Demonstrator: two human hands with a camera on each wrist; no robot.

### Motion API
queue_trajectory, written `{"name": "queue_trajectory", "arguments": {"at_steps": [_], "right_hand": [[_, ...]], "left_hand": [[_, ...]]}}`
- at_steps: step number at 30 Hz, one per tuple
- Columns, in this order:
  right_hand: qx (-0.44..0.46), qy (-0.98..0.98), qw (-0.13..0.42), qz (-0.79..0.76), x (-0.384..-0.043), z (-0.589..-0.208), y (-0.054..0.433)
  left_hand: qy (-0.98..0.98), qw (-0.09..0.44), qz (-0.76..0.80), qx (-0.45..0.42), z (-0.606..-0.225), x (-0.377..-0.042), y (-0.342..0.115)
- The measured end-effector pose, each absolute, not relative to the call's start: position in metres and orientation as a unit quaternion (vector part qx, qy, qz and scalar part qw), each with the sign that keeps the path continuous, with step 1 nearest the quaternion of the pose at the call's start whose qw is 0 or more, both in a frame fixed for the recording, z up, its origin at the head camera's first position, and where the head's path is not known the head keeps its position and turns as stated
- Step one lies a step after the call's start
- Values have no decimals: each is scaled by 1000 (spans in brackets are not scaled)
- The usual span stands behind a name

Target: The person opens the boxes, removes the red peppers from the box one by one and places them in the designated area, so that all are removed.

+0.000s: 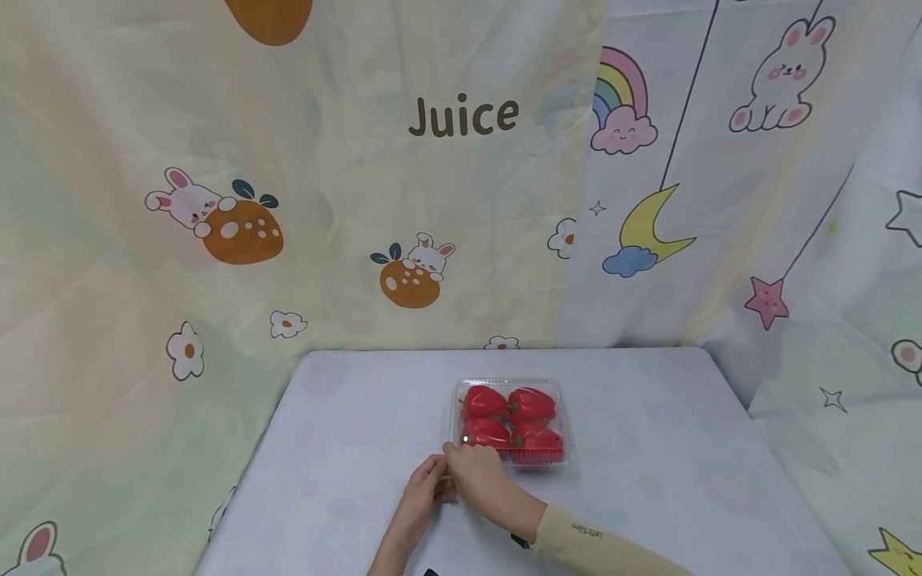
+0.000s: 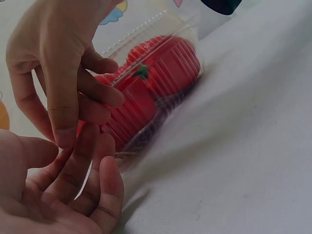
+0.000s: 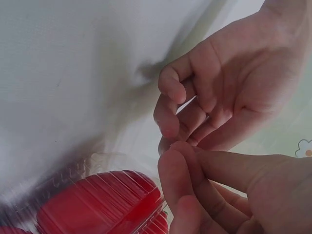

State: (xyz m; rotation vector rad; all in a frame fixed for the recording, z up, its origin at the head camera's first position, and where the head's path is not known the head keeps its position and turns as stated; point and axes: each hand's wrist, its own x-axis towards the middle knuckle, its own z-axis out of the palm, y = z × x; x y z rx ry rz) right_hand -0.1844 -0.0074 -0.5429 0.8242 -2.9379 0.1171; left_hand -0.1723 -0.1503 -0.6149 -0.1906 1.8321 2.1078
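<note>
A clear plastic clamshell box (image 1: 566,416) holds several red bell peppers (image 1: 531,406) with green stems. Just off its near left corner, my two hands meet at their fingertips. My left hand (image 2: 63,195) lies palm up, its fingers loosely bent. From above reaches my right hand (image 3: 229,190), thumb and index fingertip close together against the left fingertips. Anything small between the fingers is hidden, and I cannot tell whether either hand pinches something. The right knuckles overlap the box's front left corner in the head view.
Under the box is a table (image 1: 346,416) covered with a white cloth. A curtain (image 1: 461,184) printed with cartoon rabbits and fruit hangs behind the table's far edge. A dark band (image 1: 520,542) shows at the right wrist, below a beige sleeve (image 1: 598,544).
</note>
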Motion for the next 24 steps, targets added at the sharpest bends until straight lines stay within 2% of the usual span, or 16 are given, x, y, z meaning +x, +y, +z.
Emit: {"name": "queue_trajectory", "arguments": {"at_steps": [10, 24], "right_hand": [[267, -960, 71, 34, -184, -546, -7], [263, -961, 82, 27, -186, -549, -9]], "left_hand": [[641, 182, 742, -70, -616, -173, -151], [626, 182, 753, -89, -614, -173, -150]]}}
